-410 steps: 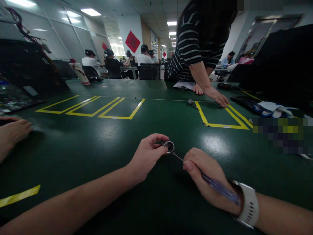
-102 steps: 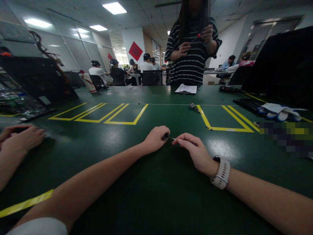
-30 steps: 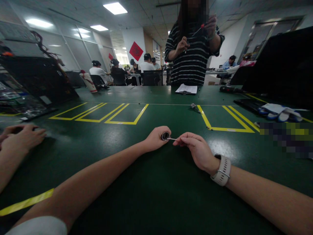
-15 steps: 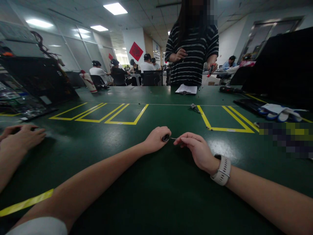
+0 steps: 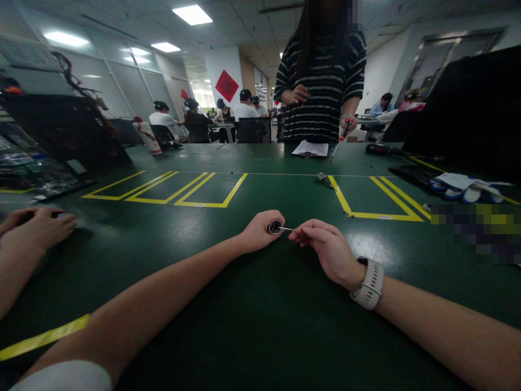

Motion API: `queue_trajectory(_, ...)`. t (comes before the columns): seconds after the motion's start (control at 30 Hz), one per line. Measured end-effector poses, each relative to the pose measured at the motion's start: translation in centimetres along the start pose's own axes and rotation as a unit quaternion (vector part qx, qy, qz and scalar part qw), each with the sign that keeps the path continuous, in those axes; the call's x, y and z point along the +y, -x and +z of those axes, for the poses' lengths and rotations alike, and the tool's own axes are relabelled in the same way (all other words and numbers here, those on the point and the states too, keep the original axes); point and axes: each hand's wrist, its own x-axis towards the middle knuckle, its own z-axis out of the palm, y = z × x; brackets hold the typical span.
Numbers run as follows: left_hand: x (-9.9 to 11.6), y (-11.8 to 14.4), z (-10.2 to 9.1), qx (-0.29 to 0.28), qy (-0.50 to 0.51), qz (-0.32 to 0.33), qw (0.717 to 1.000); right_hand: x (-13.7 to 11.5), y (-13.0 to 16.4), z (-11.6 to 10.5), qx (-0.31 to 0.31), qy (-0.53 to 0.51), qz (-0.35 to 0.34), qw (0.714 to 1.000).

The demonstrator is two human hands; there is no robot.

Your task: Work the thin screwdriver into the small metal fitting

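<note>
Closed around a dark cylindrical part (image 5: 274, 227) is my left hand (image 5: 258, 232). The part's round end, with a shiny metal rim, faces me; the rest is hidden in my fist. A thin metal rod (image 5: 287, 229) runs from that end to my right hand (image 5: 323, 244), which pinches it between thumb and fingers. Whether the rod's tip sits inside the part or only touches its rim, I cannot tell. Both hands are just above the green table (image 5: 260, 315).
A co-worker's hands (image 5: 44, 231) rest at far left. Opposite, a person in a striped top (image 5: 321, 87) holds a red-handled screwdriver (image 5: 344, 133) near a clipboard (image 5: 310, 148). A small metal part (image 5: 324, 179), gloves (image 5: 466, 187) and yellow tape outlines (image 5: 201, 205) are on the table.
The part in my left hand has turned slightly, showing more of its round end. More of the rod shows between my hands. The person opposite has lowered the screwdriver slightly to the left.
</note>
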Motion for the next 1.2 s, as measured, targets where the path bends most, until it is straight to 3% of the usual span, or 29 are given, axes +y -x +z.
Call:
queue_trajectory(0.27, -0.54, 0.10, 0.35, -0.004, -0.109, -0.009, 0.994, 0.16, 0.42, 0.26, -0.009, 0.137, -0.061, 0.989)
queue_trajectory(0.53, -0.11, 0.12, 0.09, -0.011, -0.061, 0.007, 0.998, -0.21, -0.07, 0.06, 0.004, -0.003, 0.019, 1.000)
queue_trajectory(1.03, -0.15, 0.05, 0.25, 0.018, 0.002, 0.011, 1.000, 0.06, -0.22, -0.19, -0.007, -0.044, 0.025, 0.999)
queue_trajectory(1.2, -0.46, 0.01, 0.35, 0.031, -0.024, -0.002, 0.999, 0.26, -0.12, -0.12, 0.004, -0.042, 0.004, 0.999)
